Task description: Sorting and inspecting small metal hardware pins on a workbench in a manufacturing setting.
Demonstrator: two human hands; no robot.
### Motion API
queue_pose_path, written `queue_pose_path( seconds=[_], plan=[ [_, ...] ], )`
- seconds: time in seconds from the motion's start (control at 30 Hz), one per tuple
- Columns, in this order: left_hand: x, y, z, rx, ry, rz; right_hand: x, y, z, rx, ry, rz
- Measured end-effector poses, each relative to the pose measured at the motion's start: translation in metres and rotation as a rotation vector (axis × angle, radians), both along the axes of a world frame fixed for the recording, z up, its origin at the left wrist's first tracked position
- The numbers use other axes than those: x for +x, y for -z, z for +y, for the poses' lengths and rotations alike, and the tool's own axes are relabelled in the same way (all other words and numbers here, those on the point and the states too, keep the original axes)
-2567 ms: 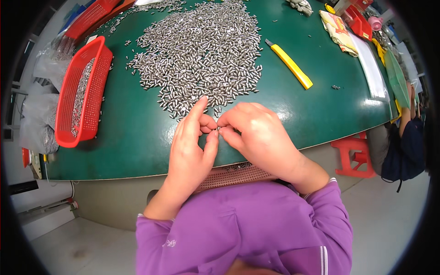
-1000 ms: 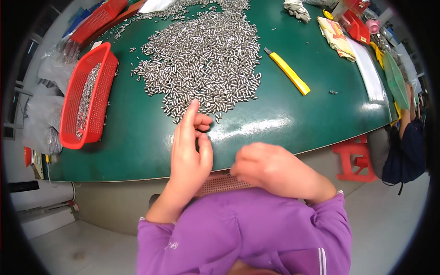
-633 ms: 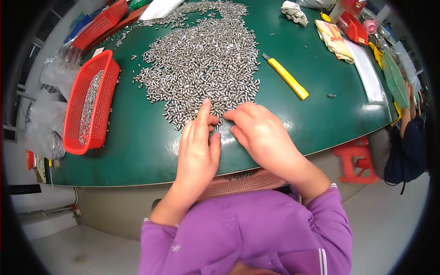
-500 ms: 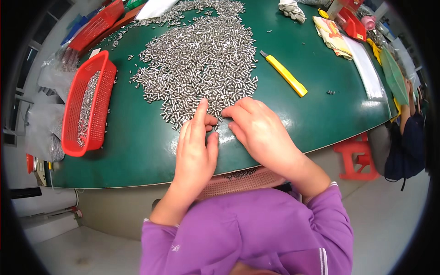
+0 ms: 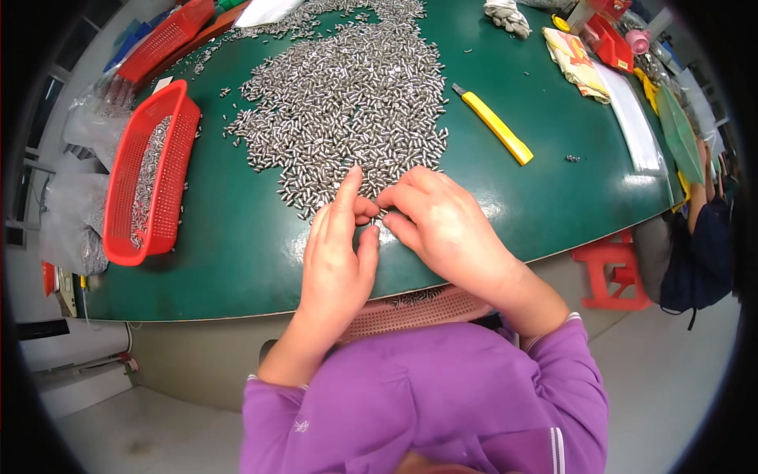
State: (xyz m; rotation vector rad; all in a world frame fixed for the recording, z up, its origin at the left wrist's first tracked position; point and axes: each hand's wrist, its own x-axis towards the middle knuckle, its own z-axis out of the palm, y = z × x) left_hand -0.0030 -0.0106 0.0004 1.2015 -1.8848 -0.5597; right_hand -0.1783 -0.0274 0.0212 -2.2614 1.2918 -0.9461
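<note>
A broad heap of small silvery metal pins (image 5: 339, 103) spreads over the green tabletop (image 5: 229, 268). At its near edge my left hand (image 5: 339, 253) points its index finger forward over the pins, with the thumb apart and another finger curled inward. My right hand (image 5: 438, 217) faces it, fingers bent and the thumb close to the fingertips in a pinch. Both hands' fingertips nearly meet around a few pins; what the right fingertips hold is too small and hidden to make out.
A red perforated basket (image 5: 170, 213) with pins stands at left. A yellow utility knife (image 5: 497, 128) lies right of the heap. Beyond are gloves (image 5: 507, 17), a patterned cloth (image 5: 575, 63) and plastic bags (image 5: 629, 118). Below the table edge sits a pink basket (image 5: 410, 316); a red stool (image 5: 612, 272) stands at right.
My right hand has shifted slightly left, its fingertips now closer to my left hand. The left hand has hardly moved. The view has shifted a little.
</note>
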Motion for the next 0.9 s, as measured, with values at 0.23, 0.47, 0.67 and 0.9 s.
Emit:
queue_pose_path(
  seconds=[0.23,0.47,0.67,0.9],
  plan=[
    [0.0016,0.0026,-0.0001,-0.032,0.011,0.025,-0.0020,0.0039,0.0009,-0.002,-0.001,-0.028],
    [0.0031,-0.0008,0.0010,-0.009,0.018,0.001,-0.0038,0.0011,0.0052,-0.013,-0.004,-0.039],
    [0.0033,0.0021,0.0003,-0.006,0.050,0.021,-0.0023,0.0014,0.0069,0.004,0.037,-0.011],
    [-0.0008,0.0029,-0.0026,-0.021,-0.005,0.041,-0.0020,0.0009,0.0061,0.028,0.003,-0.008]
  ],
)
